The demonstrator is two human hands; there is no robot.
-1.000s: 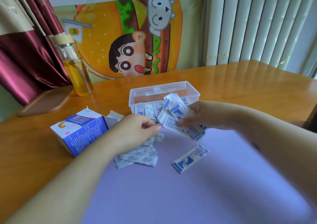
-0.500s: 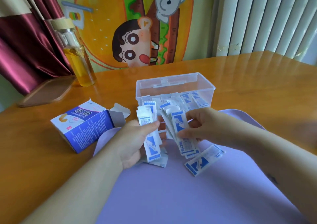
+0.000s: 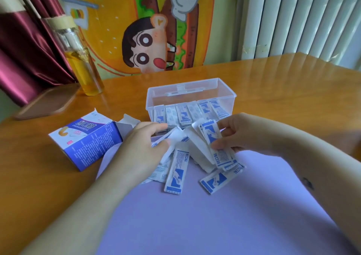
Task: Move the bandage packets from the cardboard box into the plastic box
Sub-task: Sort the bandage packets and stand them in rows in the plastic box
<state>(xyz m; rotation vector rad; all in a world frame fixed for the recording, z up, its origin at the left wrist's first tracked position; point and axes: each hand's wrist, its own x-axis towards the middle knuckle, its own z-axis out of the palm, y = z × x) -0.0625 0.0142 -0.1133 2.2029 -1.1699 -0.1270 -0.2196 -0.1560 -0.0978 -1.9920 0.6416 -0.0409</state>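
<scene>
Position: worn on the person's head, over the near edge of the table point(image 3: 283, 90).
Facing: forward and down, toward the poster point(image 3: 148, 39) and blinds point(image 3: 293, 20).
Nearness: close, within reach of the plastic box point(image 3: 195, 92).
</scene>
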